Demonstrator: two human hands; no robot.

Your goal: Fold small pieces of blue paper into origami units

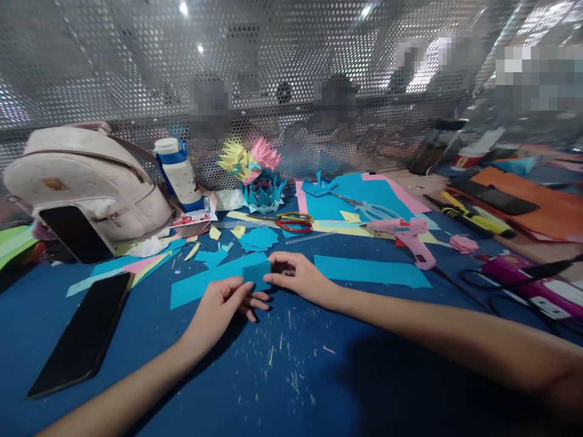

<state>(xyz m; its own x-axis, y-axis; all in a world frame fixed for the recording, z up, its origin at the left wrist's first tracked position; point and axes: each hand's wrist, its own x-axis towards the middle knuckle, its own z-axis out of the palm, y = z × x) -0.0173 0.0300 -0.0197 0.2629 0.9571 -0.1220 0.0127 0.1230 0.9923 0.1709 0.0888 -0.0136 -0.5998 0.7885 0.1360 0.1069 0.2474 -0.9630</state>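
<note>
Between my two hands is a small rectangle of blue paper (255, 275), held up above the table. My left hand (232, 297) pinches its lower left side between thumb and fingers. At its right edge my right hand (294, 276) grips it with thumb and forefinger. Whether the paper is folded in layers I cannot tell. Behind it a long blue paper strip (195, 288) lies on the table, and a second blue strip (371, 271) lies right of my right hand. Blue cut pieces (259, 239) lie just beyond.
Red-and-yellow-handled scissors (294, 222), a pink glue gun (412, 233) and light-blue scissors (371, 210) lie farther back. Paper flowers (263, 188) stand by a bottle (180, 176) and a backpack (86, 176). A dark phone (84, 334) lies left; a purple device (528, 285) with cords sits right.
</note>
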